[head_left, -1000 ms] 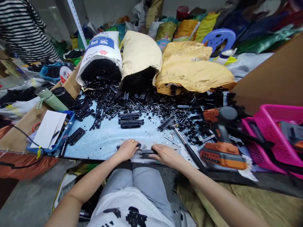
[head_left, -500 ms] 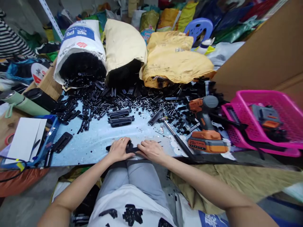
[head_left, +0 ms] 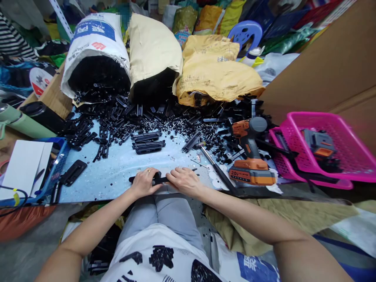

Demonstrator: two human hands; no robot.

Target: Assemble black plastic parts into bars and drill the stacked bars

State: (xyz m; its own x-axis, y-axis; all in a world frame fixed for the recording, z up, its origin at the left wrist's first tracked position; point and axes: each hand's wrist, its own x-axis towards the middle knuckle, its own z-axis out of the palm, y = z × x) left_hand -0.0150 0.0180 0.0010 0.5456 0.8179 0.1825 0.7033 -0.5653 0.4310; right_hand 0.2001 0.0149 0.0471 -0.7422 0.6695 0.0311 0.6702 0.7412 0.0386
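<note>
At the front edge of the blue worktop (head_left: 114, 176), my left hand (head_left: 145, 182) is closed around a long black plastic part (head_left: 159, 179). My right hand (head_left: 184, 181) grips the same part farther right, its fingers bent over the top. The part lies roughly level, and its middle shows between my hands; the rest is mostly covered by my fingers. Beyond my hands, black slotted assemblies (head_left: 148, 146) lie side by side. To the right of my right hand rest a thin metal rod (head_left: 200, 164) and a hammer (head_left: 217, 168) with a dark handle.
An orange cordless drill (head_left: 252, 156) stands at the right, beside pink baskets (head_left: 349, 129). Several sacks (head_left: 155, 51) spill black parts and screws (head_left: 173, 127) along the back. A blue tray (head_left: 63, 156) and a black plate piece (head_left: 75, 172) lie left.
The camera view has shifted slightly. Both hands keep hold of the black plastic part, with little change in their grip.
</note>
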